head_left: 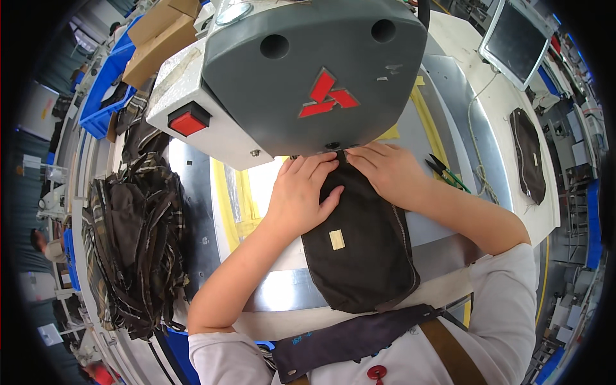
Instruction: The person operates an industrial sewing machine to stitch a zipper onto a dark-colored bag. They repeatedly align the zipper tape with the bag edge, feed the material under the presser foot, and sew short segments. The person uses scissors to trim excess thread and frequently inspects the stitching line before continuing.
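Brown pouch (359, 256) pressed flat under left hand (300, 196) and right hand (385, 170), fingers released.

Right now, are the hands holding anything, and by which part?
Both hands press the dark brown fabric piece flat at its top end, under the sewing machine head: left hand on the upper left, right hand on the upper right. Nothing is lifted.

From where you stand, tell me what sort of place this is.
Most likely a garment sewing workshop: an industrial sewing machine over a dark fabric piece pressed flat by both hands, a pile of zippered plaid pieces and thread snips nearby.
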Available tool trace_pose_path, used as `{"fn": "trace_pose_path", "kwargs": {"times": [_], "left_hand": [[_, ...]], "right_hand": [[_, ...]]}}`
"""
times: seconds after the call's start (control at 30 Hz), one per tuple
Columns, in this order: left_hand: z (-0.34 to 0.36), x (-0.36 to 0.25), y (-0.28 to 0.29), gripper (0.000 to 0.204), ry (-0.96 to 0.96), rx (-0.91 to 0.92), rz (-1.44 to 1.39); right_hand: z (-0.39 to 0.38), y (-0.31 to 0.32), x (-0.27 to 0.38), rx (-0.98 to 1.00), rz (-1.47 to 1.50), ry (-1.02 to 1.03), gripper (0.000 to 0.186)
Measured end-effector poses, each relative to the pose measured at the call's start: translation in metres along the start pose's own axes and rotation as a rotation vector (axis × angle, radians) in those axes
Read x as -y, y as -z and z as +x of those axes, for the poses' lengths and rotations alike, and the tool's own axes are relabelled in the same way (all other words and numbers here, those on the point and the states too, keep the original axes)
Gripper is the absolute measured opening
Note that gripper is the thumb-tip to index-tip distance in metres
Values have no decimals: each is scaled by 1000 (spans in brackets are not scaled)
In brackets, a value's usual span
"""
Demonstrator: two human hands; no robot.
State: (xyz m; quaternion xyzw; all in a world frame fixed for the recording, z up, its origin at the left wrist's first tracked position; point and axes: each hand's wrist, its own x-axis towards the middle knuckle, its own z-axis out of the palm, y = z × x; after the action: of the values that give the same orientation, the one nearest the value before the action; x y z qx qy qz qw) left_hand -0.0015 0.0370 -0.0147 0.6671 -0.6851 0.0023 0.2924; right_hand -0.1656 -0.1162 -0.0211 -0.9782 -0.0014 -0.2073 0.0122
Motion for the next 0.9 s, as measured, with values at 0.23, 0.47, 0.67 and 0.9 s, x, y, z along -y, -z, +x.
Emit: {"fn": "trace_pose_path", "kwargs": {"times": [0.23, 0.47, 0.67, 0.9], "left_hand": [[-2, 1, -1, 37, 13, 5, -5], [0, 5, 0, 36, 15, 11, 17], [0, 4, -1, 37, -7, -13, -6], [2, 6, 0, 36, 39, 7, 28]], "right_hand": [[1, 1, 1, 10, -9, 14, 30], [4, 3, -2, 58, 6, 2, 32], [0, 3, 0, 68, -24, 23, 32], [7, 3, -4, 27, 18, 7, 30]]}}
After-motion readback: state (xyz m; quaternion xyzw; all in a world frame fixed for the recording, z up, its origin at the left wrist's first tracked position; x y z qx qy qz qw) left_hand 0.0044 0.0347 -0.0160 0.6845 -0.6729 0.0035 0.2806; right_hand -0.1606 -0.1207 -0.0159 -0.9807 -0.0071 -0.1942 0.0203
